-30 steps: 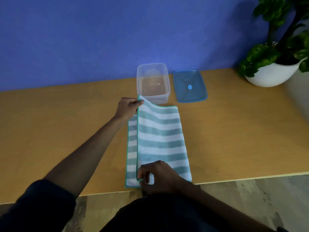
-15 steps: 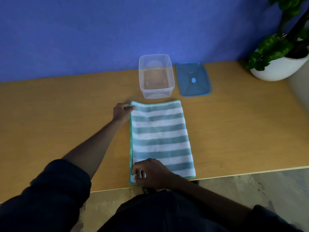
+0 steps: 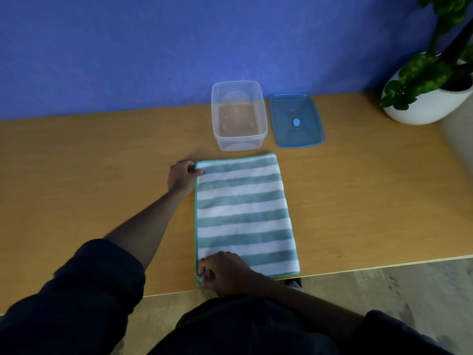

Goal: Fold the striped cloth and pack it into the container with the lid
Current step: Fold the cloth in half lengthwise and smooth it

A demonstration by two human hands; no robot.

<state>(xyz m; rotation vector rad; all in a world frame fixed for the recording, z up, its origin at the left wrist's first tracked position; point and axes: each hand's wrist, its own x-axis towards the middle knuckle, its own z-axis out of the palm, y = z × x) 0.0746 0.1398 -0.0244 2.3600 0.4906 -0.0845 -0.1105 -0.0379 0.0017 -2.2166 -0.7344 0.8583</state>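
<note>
- Head view: striped cloth [image 3: 244,213] flat on wooden table [image 3: 89,175], folded to a long rectangle, near edge at table's front rim.
- Left hand [image 3: 182,176] at cloth's 11 o'clock corner, fingertips pinched on it.
- Right hand [image 3: 225,272] at 7 o'clock corner, fingers curled, pinching the hem.
- Clear container [image 3: 239,115] at 12 o'clock, just beyond cloth, open, nothing inside.
- Blue lid [image 3: 297,120] beside container, toward 3 o'clock.
- Potted plant [image 3: 432,80] at 2 o'clock.
</note>
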